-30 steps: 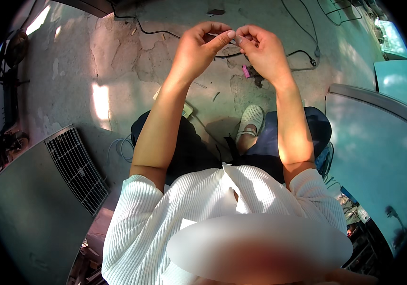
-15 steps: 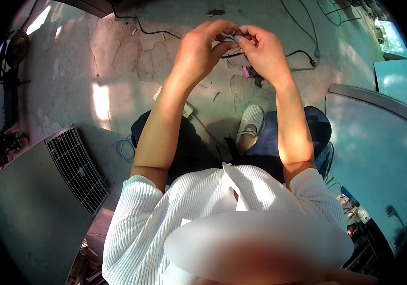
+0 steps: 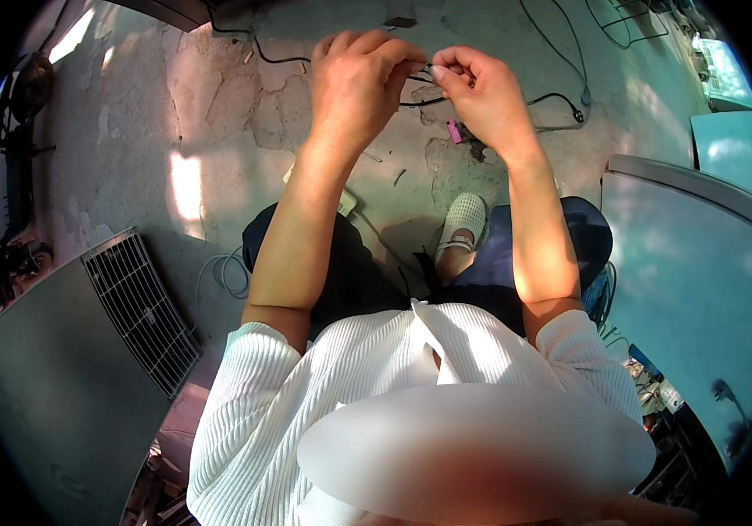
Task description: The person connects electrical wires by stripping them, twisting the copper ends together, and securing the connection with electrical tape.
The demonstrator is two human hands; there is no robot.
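Two hands, left hand (image 3: 358, 81) and right hand (image 3: 484, 92), are facing each other, with a small dark piece (image 3: 429, 66) lying between their fingertips. Right thumb and forefinger are pinching it. Left fingers are standing close together at its left side; whether they are gripping it, I cannot tell. A black cord (image 3: 284, 60) is lying below.

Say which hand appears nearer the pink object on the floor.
The right hand: in the picture the pink object shows just below it, while the left hand is farther left.
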